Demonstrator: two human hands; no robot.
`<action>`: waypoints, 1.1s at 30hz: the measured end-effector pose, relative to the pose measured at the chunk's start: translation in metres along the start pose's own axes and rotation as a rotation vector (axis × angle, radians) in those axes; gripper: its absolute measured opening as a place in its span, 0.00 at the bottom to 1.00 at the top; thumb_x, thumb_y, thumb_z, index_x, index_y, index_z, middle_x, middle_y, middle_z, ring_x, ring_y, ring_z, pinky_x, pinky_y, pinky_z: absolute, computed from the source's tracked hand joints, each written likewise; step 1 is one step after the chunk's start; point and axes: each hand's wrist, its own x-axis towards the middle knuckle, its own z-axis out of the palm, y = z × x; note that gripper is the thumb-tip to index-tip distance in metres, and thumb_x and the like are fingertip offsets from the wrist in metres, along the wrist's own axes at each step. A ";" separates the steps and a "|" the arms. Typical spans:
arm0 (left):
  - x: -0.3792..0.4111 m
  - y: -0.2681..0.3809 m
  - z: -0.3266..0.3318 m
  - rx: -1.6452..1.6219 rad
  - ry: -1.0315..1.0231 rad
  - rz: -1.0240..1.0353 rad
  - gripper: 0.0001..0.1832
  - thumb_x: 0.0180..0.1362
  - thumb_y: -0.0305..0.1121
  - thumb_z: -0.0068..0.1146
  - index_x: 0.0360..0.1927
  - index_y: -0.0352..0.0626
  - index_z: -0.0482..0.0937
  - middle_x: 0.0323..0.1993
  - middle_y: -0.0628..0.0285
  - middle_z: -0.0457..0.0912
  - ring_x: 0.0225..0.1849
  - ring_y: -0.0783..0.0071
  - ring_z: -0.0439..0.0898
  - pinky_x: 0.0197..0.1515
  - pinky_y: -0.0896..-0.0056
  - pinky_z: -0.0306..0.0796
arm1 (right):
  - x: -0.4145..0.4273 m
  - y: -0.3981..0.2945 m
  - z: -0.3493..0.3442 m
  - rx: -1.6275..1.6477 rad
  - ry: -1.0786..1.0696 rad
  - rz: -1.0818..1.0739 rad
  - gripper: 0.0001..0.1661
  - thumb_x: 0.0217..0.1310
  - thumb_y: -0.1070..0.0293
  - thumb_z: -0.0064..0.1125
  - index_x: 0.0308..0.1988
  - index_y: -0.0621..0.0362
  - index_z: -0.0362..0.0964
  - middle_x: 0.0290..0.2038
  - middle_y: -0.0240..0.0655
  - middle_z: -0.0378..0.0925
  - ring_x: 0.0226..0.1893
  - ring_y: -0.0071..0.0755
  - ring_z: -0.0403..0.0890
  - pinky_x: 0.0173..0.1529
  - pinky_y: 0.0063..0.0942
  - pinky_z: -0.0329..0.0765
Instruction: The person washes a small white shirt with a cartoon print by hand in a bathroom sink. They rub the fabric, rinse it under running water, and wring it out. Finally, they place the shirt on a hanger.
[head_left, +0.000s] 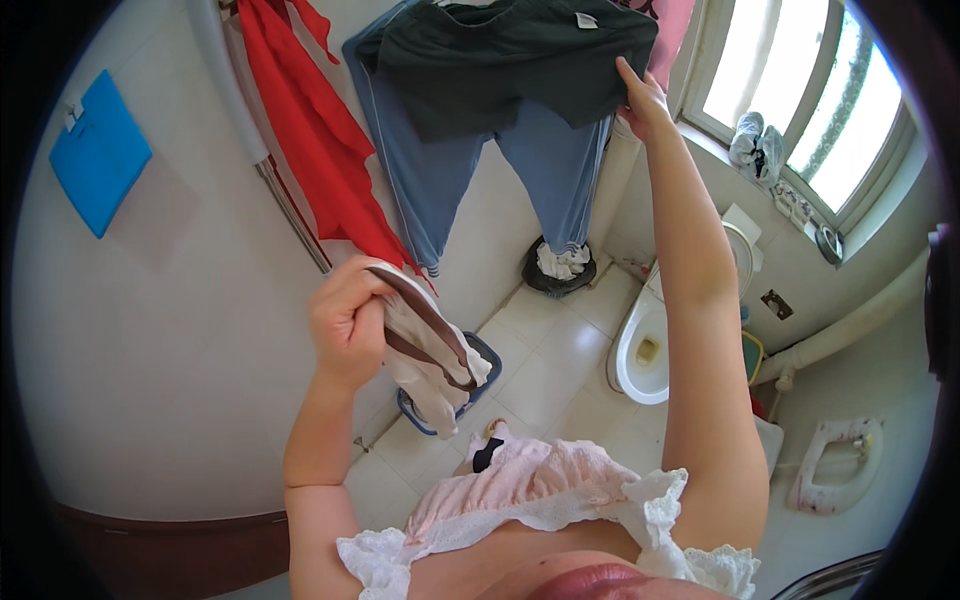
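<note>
My left hand (349, 322) is closed around a bunched white garment with brown trim (431, 337), which hangs down to the right of my fist. Raised at the upper right, my right hand (643, 101) grips the side edge of a pair of dark green shorts (510, 71), the other fingers partly hidden. A small white tag shows near the shorts' waistband. Behind them hang blue trousers (427, 187) with pale side stripes. A red cloth (307, 135) hangs to their left, above my left hand.
Beneath the white garment is a blue-rimmed basket (491, 360) on the tiled floor. A black-lined waste bin (559, 274) holds crumpled paper. The toilet (637, 352) is partly behind my right arm. Plastic-wrapped items (757, 146) sit on the windowsill. A blue board (101, 154) hangs at left.
</note>
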 end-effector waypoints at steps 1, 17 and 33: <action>0.006 -0.007 -0.004 -0.002 -0.002 -0.004 0.12 0.39 0.11 0.38 0.23 0.32 0.74 0.26 0.57 0.76 0.25 0.70 0.73 0.30 0.79 0.65 | 0.010 0.002 0.004 -0.012 -0.052 -0.057 0.34 0.54 0.48 0.60 0.55 0.58 0.68 0.49 0.44 0.75 0.49 0.42 0.75 0.50 0.34 0.72; 0.054 -0.073 -0.025 0.024 -0.117 0.054 0.09 0.41 0.12 0.42 0.22 0.34 0.74 0.26 0.57 0.77 0.24 0.67 0.75 0.28 0.76 0.68 | -0.006 -0.090 0.064 -0.789 0.434 -1.238 0.22 0.50 0.55 0.60 0.44 0.54 0.72 0.41 0.38 0.75 0.47 0.44 0.73 0.51 0.40 0.67; 0.057 -0.099 -0.015 -0.065 -0.068 -0.093 0.08 0.45 0.13 0.38 0.21 0.32 0.71 0.28 0.55 0.78 0.27 0.70 0.77 0.31 0.77 0.68 | 0.059 -0.120 0.121 -1.040 0.219 -1.097 0.16 0.56 0.51 0.54 0.36 0.48 0.80 0.41 0.32 0.76 0.41 0.42 0.78 0.42 0.38 0.74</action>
